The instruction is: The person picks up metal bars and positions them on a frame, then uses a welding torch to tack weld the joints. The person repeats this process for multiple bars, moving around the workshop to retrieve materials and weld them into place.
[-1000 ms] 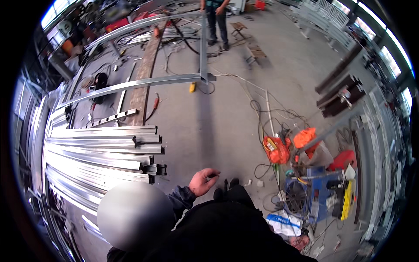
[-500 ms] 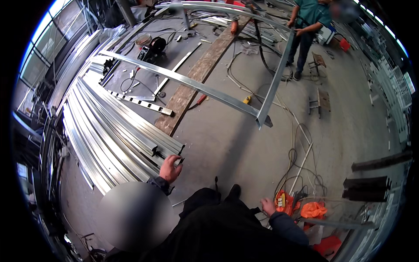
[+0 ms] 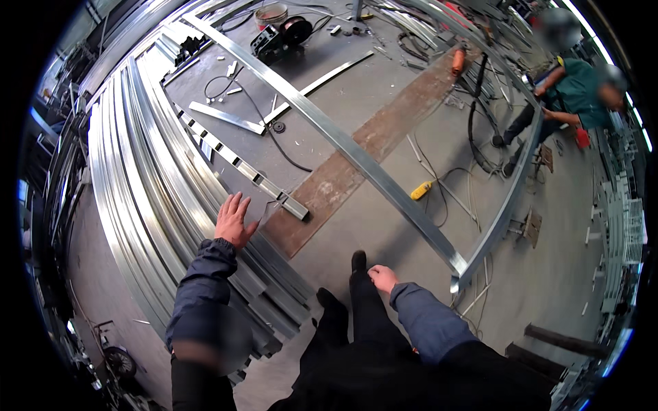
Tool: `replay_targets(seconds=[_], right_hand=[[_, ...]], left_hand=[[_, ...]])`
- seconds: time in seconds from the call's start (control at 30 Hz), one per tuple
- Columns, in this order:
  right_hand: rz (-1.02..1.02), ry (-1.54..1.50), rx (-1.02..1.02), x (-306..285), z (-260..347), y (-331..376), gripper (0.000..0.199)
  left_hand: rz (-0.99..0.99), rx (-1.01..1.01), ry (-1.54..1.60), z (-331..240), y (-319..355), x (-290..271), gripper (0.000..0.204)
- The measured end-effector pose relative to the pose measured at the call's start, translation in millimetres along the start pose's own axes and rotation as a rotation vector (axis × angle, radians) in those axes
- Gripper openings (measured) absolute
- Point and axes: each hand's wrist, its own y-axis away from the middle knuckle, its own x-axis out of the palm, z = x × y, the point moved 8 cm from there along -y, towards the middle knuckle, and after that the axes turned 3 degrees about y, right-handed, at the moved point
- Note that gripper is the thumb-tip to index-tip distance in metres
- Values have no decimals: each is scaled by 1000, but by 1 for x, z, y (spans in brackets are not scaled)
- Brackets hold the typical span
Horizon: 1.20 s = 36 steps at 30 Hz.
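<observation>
The person's dark shoes (image 3: 358,262) stood on the grey floor (image 3: 439,315). The right hand (image 3: 384,278) hung just above one shoe in the view, its fingers curled in and its grip narrow; whether anything lay inside it could not be told. The left hand (image 3: 235,222) was stretched out over the stack of metal bars (image 3: 133,198), its grip wide, with nothing held. Whether the palm touched the bars could not be told.

The bars lay side by side on the person's left, long and shiny, their near ends uneven. A small wheel (image 3: 120,362) showed beyond their left side. Next to the stack, a bar with square holes (image 3: 236,161) had its near end over a brown plank (image 3: 325,188).

Farther on, a large metal frame (image 3: 360,159) crossed above the plank, its nearest corner out to the right. A yellow tool (image 3: 421,190) with a cable lay on the floor within the frame's outline, and loose metal strips (image 3: 336,74) lay beyond the holed bar. A small stool (image 3: 531,228) stood outside the frame on the right.

At the far side, a co-worker in a green top (image 3: 582,96) stood with both hands at the frame. Farther left were a black machine with a spool (image 3: 271,42) and a bucket (image 3: 271,15).
</observation>
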Motion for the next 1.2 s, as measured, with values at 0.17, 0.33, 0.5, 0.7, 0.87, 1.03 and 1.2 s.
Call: replay_targets(seconds=[0.17, 0.33, 0.5, 0.7, 0.87, 1.03, 1.2], right_hand=[[-144, 195, -61, 51, -23, -218, 29], [-44, 171, 56, 105, -32, -397, 32], [-118, 232, 16, 134, -27, -529, 43], [-164, 340, -201, 137, -4, -637, 57], [-185, 396, -331, 149, 11, -682, 62], [-121, 435, -300, 162, 18, -719, 67], [-154, 441, -368, 180, 28, -736, 66]], left_hand=[[197, -98, -32, 27, -31, 26, 76], [409, -127, -120, 21, -59, 50, 74], [490, -210, -131, 39, -63, 66, 78], [620, -179, -259, 54, -55, 88, 71], [615, -181, -310, 60, -43, 93, 73], [627, -194, -319, 66, -34, 92, 78], [637, -181, -325, 65, -32, 93, 78]])
